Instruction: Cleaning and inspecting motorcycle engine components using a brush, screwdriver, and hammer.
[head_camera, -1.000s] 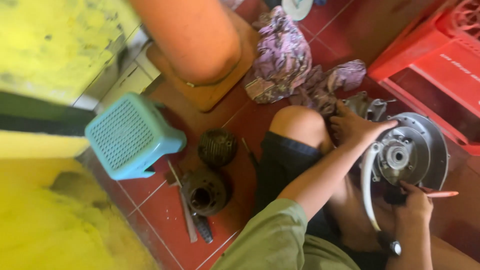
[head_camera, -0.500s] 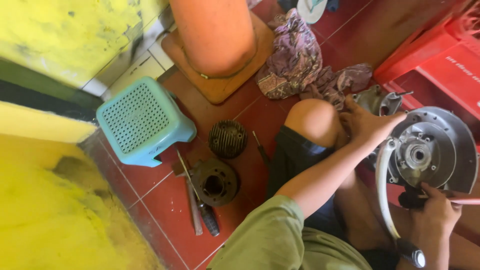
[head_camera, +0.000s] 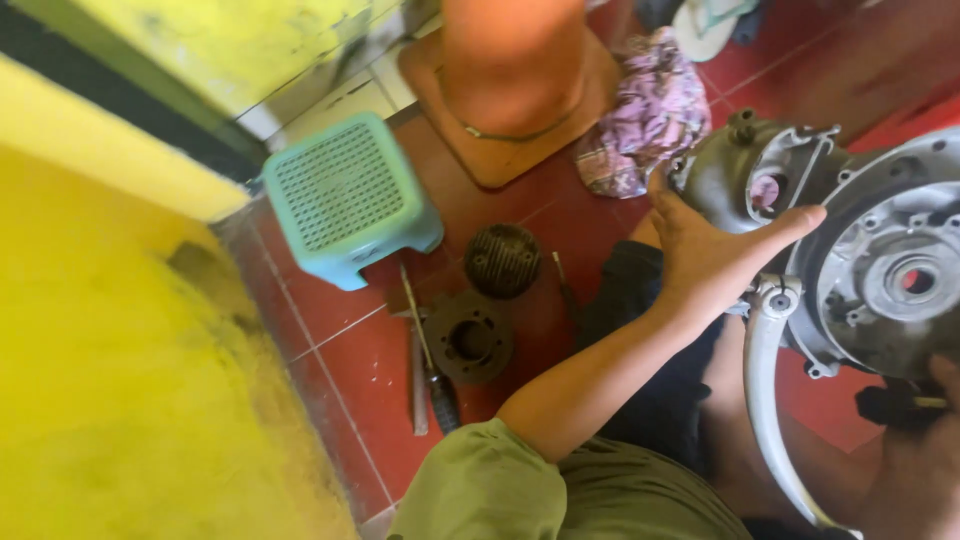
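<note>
Resting palm-down on the grey cast-metal engine casing (head_camera: 880, 270), the left hand (head_camera: 715, 255) has its fingers spread wide and its thumb stretched along the casing's upper rim; it steadies the part without closing around it. The casing lies at the right of the view, above the person's lap, with a pale curved metal arm (head_camera: 765, 400) running down from its lower left edge. The right hand (head_camera: 925, 450), at the lower right corner, is wrapped around a dark tool handle (head_camera: 895, 403) just below the casing; how tightly it closes cannot be told. On the red tiled floor (head_camera: 340, 350) lie a round finned dark metal cylinder head (head_camera: 502, 260), a dark ring-shaped cylinder block (head_camera: 468, 336) and a black-handled screwdriver (head_camera: 430, 355), near a turquoise perforated plastic stool (head_camera: 345, 195) and a crumpled purple patterned rag (head_camera: 645, 120).
</note>
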